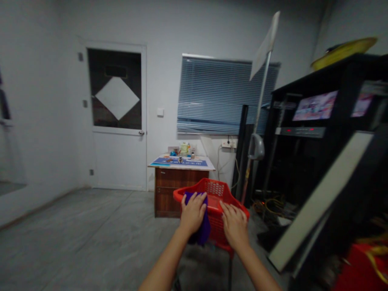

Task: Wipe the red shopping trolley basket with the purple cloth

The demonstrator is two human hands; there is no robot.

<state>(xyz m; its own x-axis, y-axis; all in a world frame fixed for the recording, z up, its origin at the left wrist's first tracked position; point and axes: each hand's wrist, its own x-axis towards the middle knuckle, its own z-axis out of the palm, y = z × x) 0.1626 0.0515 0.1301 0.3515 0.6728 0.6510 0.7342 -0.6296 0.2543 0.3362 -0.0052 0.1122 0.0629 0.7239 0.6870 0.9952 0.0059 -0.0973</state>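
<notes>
Cloth (205, 227), purple, drapes over the near rim of a red basket (218, 228) straight ahead at 12 o'clock, on the rim's 11 o'clock side. The left hand (194, 212) lies on top, grasping the cloth against the rim with bent fingers, while its loose end hangs down the basket's outer wall. The right hand (235, 224) rests on the same rim at 1 o'clock, fingers reaching over the edge; I cannot tell how firmly it grips.

Beyond the basket, at 12 o'clock, a brown desk (182, 180) stands against the wall, with a blue sheet (197, 162) and small bottles (192, 155) on top. A white door (118, 159) is shut at 11 o'clock. Blinds (212, 97) hang above and behind the desk, towards 1 o'clock, and a pole (262, 91) with a white sign (263, 50) leans there. At 2 o'clock are a lit screen (315, 106) and a slanting pale board (321, 202).
</notes>
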